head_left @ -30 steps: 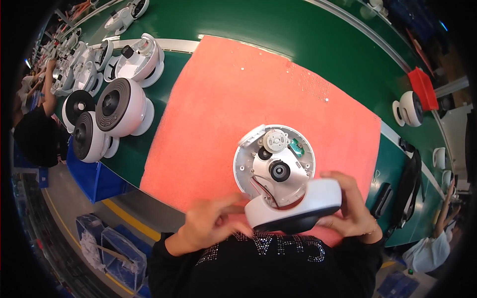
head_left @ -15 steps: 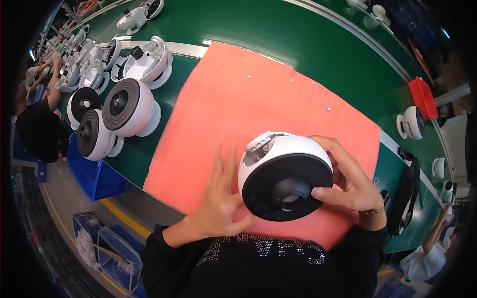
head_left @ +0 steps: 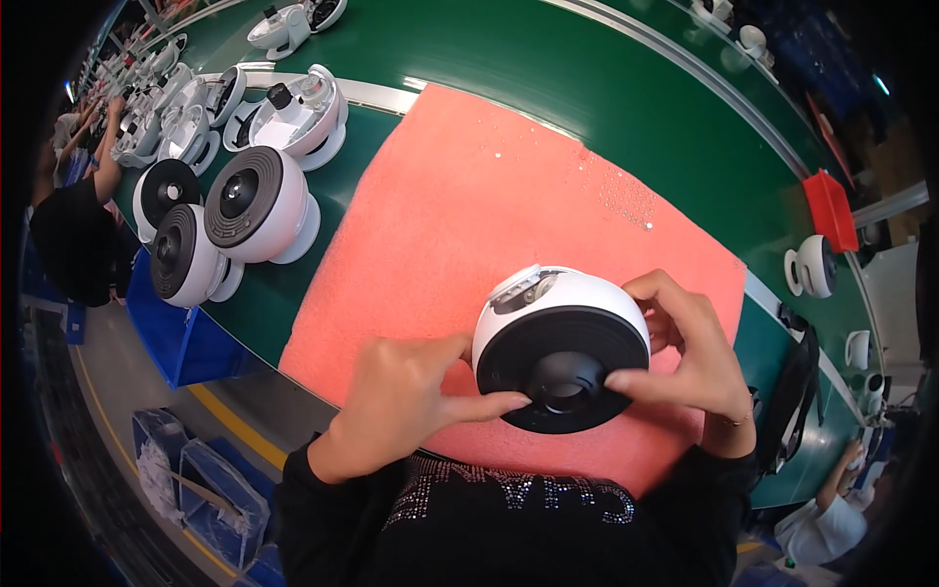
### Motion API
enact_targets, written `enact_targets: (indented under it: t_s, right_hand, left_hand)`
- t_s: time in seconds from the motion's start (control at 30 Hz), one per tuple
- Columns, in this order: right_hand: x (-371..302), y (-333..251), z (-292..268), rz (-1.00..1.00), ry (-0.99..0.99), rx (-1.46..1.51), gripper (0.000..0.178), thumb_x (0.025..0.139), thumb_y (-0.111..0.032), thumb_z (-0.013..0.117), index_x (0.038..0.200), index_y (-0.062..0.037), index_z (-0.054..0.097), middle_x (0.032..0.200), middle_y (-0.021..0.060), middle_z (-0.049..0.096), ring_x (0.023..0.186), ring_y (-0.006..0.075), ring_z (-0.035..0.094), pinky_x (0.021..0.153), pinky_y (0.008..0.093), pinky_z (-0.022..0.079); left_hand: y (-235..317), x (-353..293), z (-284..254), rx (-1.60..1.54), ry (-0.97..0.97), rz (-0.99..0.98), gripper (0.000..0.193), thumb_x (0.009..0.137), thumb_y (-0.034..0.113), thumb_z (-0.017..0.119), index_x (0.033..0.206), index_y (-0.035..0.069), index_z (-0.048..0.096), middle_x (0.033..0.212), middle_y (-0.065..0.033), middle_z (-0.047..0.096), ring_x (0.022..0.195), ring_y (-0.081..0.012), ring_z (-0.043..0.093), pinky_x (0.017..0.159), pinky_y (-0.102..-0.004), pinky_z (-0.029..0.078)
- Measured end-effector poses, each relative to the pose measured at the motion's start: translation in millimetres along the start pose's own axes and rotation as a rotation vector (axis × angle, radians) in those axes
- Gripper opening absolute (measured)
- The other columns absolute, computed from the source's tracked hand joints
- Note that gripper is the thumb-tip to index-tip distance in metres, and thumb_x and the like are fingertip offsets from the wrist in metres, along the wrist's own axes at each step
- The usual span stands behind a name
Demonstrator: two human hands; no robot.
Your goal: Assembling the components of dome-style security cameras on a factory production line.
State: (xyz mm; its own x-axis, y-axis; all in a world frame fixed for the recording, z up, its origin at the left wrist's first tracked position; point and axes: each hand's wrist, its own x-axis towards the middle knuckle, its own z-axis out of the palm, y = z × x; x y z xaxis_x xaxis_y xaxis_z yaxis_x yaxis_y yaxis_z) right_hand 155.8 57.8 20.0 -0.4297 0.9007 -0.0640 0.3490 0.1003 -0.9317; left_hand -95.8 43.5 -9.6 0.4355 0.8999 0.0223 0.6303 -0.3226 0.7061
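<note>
A round white device (head_left: pixel 560 286) with a black disc face (head_left: pixel 518 342) and a raised black dome in its middle is held over the pink cloth (head_left: pixel 430 225). At the top rear of its white shell an opening shows pale inner parts. My left hand (head_left: pixel 396 391) grips the left side, thumb on the lower rim of the face and fingers partly hidden behind the shell. On the right side my right hand (head_left: pixel 690 357) is closed, its thumb on the face beside the dome and its fingers behind the shell.
Several similar white devices (head_left: pixel 256 205) stand at the left on the green table (head_left: pixel 469 44). Small shiny bits (head_left: pixel 626 201) lie on the cloth. A blue bin (head_left: pixel 186 338) is below left, a red bin (head_left: pixel 829 210) at far right. Co-workers sit at both sides.
My left hand has come from open beside the device to gripping its left side, thumb on the face. The device has tilted slightly, and my right hand keeps its hold.
</note>
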Motion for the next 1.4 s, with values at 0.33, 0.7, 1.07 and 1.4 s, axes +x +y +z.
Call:
enact_targets:
  t_s: [0.33,0.7,1.07,1.4]
  right_hand:
    - [35.8,4.3,-2.5,-0.007,0.035,-0.506,0.042,0.087,-0.032,0.052,0.060,-0.0002,0.049,0.052,0.0142,0.046,0.049,0.0270,0.048,0.047,0.0363,0.036]
    - [24.2,-1.9,5.5,-0.562,0.187,-0.782,0.043,0.064,-0.042,0.070,0.085,-0.0057,0.061,0.085,0.0064,0.053,0.072,0.0223,0.051,0.063,0.0341,0.040]
    - [8.5,-23.1,18.9,-0.572,-0.248,-0.702,0.054,0.068,-0.014,0.062,0.121,-0.0047,0.053,0.113,0.0133,0.054,0.101,0.0263,0.053,0.084,0.0383,0.041]
    - [16.9,-12.6,21.9,-0.566,-0.237,-0.535,0.053,0.074,-0.016,0.063,0.124,-0.0047,0.048,0.107,0.0135,0.054,0.105,0.0306,0.051,0.089,0.0399,0.040]
  left_hand:
    - [-9.6,10.1,6.7,0.030,0.027,0.046,0.045,0.065,0.044,0.074,0.054,0.003,0.057,0.046,-0.0066,0.054,0.039,-0.0207,0.055,0.040,-0.0300,0.042]
    - [-7.2,11.4,2.4,0.084,-0.093,-0.033,0.036,0.067,0.035,0.074,0.064,0.002,0.063,0.049,-0.0082,0.057,0.043,-0.0186,0.058,0.044,-0.0263,0.044]
    - [-6.9,11.2,3.5,0.162,-0.021,0.048,0.039,0.066,0.039,0.072,0.059,0.002,0.060,0.046,-0.0085,0.054,0.040,-0.0219,0.055,0.041,-0.0301,0.043]
    - [-8.8,11.2,4.1,0.192,0.029,0.074,0.050,0.066,0.049,0.071,0.055,0.002,0.059,0.042,-0.0100,0.049,0.038,-0.0252,0.053,0.039,-0.0336,0.042]
